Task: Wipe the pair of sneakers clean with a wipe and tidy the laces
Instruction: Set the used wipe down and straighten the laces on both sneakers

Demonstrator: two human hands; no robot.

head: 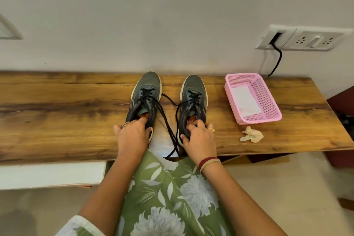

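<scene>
Two dark grey sneakers with pale soles stand side by side on the wooden table (57,117), toes toward the wall. My left hand (133,136) grips the heel of the left sneaker (147,90), fingers reaching into its opening. My right hand (199,136) grips the heel of the right sneaker (193,92) the same way. Loose black laces (166,117) trail between the shoes and hang over the table's front edge. A crumpled used wipe (251,134) lies on the table to the right of my right hand.
A pink mesh basket (268,101) holding a flat white wipe (244,101) stands right of the sneakers. On the wall behind it is a socket panel (304,37) with a black cable plugged in. A white shelf sits under the table on the left.
</scene>
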